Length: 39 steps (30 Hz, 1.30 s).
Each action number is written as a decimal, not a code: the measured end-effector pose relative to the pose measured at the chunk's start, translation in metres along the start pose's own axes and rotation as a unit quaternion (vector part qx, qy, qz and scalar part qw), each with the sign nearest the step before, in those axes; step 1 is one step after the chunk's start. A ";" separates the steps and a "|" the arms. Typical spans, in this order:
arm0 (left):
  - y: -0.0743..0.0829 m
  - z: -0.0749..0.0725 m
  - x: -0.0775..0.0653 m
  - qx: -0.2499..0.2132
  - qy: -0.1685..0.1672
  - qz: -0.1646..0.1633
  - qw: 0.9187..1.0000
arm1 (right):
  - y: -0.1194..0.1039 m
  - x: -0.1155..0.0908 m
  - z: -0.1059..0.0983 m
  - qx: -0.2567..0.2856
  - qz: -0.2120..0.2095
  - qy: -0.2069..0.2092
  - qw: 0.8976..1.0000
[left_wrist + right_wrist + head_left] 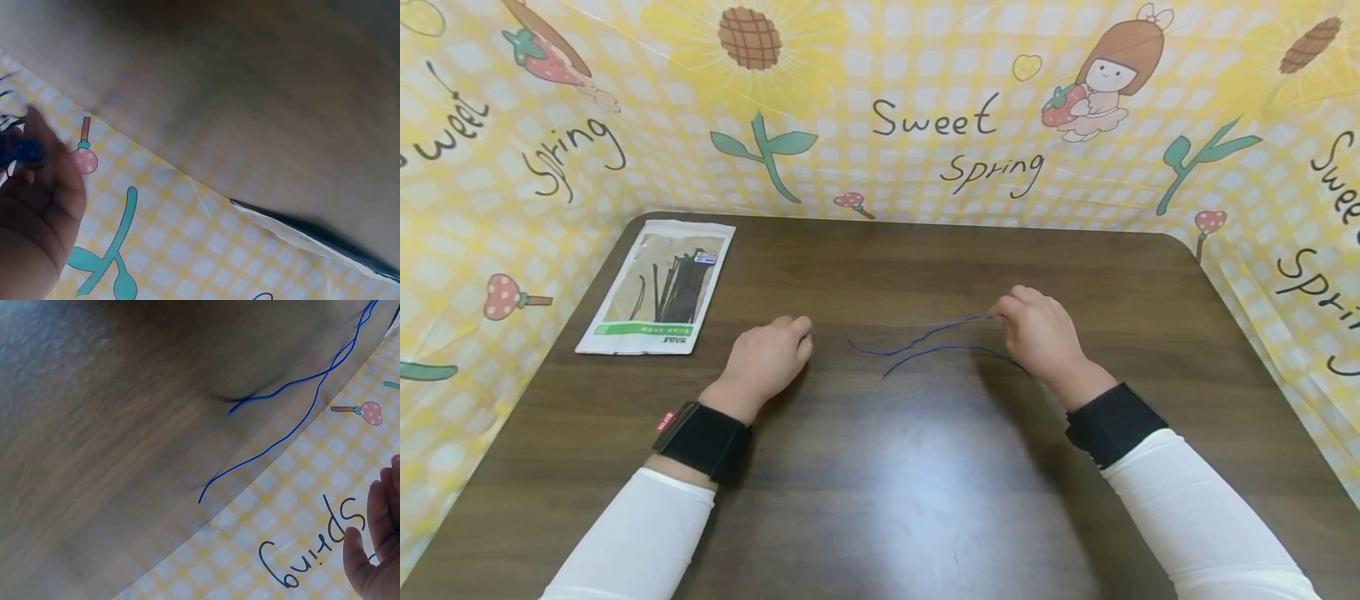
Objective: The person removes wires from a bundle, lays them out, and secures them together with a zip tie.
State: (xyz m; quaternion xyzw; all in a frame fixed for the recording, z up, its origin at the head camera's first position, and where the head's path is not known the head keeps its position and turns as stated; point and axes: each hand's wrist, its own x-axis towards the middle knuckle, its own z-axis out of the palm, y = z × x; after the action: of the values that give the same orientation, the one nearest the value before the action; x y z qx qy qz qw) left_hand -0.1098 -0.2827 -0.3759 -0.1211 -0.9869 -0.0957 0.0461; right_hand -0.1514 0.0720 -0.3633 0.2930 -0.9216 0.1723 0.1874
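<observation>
In the head view my right hand [1037, 333] stands over the table, fingers bent down, pinching a thin blue wire [925, 337] near its right end. A second blue strand [947, 348] arcs just in front and runs under the same hand. Seen from the right wrist, two blue strands [269, 450] cross and leave the frame at the top, with part of the hand [375, 544] at the edge. My left hand [771, 354] has curled fingers. From the left wrist, dark blue wire [22, 153] shows bunched between that hand's [47, 206] thumb and fingers.
A white packet of black cable ties [658, 287] lies at the back left of the brown wooden table [865, 483]. Yellow checked cloth [910, 183] rises behind the table and along both sides.
</observation>
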 end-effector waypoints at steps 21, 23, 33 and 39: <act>0.003 -0.008 -0.007 -0.035 0.096 -0.055 0.993 | -0.007 0.007 0.003 -0.001 -0.019 0.009 1.000; 0.002 -0.009 -0.007 -0.074 0.088 -0.063 0.991 | -0.008 0.007 0.002 -0.001 -0.016 0.007 1.000; 0.003 -0.011 -0.005 -0.182 0.049 -0.122 0.974 | -0.007 0.006 0.003 -0.001 -0.014 0.000 1.000; 0.003 -0.009 -0.006 -0.163 0.067 -0.095 0.980 | -0.007 0.006 0.002 0.001 -0.017 0.003 1.000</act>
State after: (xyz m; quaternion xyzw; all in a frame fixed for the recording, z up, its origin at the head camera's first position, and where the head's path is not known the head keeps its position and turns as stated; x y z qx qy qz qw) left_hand -0.1029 -0.2834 -0.3673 -0.0265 -0.9598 -0.2669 0.0822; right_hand -0.1523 0.0630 -0.3615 0.3087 -0.9156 0.1711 0.1925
